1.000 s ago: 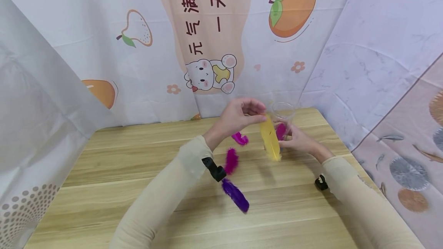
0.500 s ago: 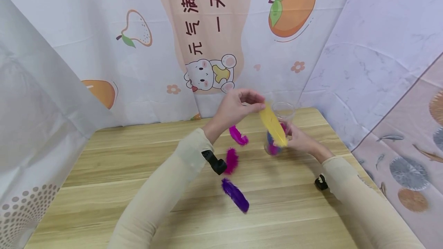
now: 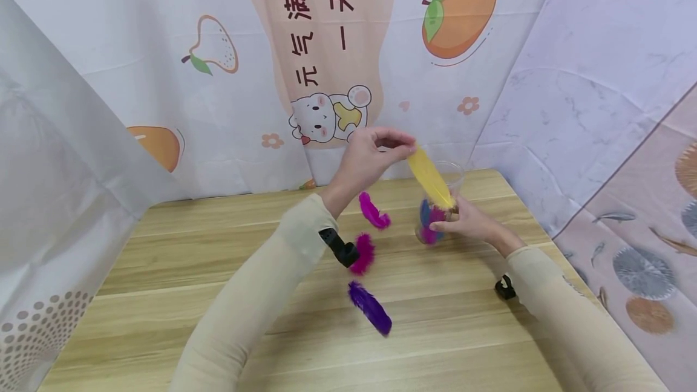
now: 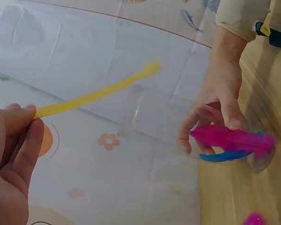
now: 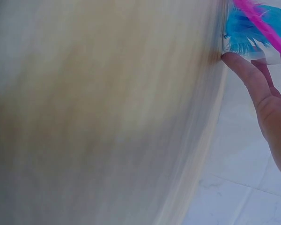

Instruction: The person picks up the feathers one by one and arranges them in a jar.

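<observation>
My left hand (image 3: 370, 156) pinches one end of a yellow feather (image 3: 428, 177) between thumb and fingertips. The feather slants down to the right, its lower end overlapping the clear cup (image 3: 456, 184) in the head view. In the left wrist view the feather shows nearly edge-on, its far end above the cup's mouth. Around the cup's side curl the thumb and fingers of my right hand (image 3: 475, 221), steadying it upright on the table. Inside the cup are a pink feather (image 4: 225, 137) and a blue feather (image 4: 222, 156).
Left of the cup, a magenta feather (image 3: 372, 210), a dark pink feather (image 3: 363, 254) and a purple feather (image 3: 371, 308) lie on the wooden table (image 3: 190, 271). A printed curtain (image 3: 229, 114) hangs along the back edge, with cloth at both sides.
My left hand has risen with the yellow feather, whose lower end has swung up and right to the cup's upper part. My right hand stays at the cup.
</observation>
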`<state>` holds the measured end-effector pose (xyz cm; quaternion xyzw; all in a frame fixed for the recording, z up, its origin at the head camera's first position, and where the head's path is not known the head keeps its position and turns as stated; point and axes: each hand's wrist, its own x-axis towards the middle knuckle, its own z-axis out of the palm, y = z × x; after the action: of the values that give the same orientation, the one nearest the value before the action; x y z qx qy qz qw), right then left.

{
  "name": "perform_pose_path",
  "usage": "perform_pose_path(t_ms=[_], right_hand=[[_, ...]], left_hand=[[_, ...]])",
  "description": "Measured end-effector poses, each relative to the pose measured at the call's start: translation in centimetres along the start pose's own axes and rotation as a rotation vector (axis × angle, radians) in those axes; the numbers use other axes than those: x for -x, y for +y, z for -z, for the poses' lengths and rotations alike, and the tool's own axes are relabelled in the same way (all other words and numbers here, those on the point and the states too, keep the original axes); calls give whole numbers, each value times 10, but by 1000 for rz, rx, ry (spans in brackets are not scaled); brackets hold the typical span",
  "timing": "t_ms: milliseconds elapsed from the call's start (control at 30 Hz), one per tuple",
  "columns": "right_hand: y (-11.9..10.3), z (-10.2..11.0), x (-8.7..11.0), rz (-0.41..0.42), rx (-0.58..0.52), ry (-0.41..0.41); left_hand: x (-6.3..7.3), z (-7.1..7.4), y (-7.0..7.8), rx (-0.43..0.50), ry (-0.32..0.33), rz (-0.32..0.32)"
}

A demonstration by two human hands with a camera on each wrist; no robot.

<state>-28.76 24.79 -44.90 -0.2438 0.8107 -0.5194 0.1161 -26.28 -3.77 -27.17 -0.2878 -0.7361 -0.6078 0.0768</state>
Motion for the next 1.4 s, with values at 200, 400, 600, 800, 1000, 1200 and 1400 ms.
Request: perform_pose_path(t_ms=[200,400,600,800,1000,1200,1400], right_hand=[[0,0,1,-1,-18,-14],[0,-1,0,15,-19,-4],[2,-1,-1,30,-13,-1],[1,-1,-2,12,-14,1],[-1,-2,-3,1,-10,4],[-3,-1,-3,-7,-4,7],[-2,-2,-2,15,4,12]], left_hand=[[-7,1,2,-4,43,-33],[-14,1,6,18,65,-73],[-20,1,8,21,79,-92],[-23,1,7,-13,135,-142],[-24,0,6,-20,159,-171],[-25,-5,1,17,159,-177],[-24,-13,-5,22,166,-172]])
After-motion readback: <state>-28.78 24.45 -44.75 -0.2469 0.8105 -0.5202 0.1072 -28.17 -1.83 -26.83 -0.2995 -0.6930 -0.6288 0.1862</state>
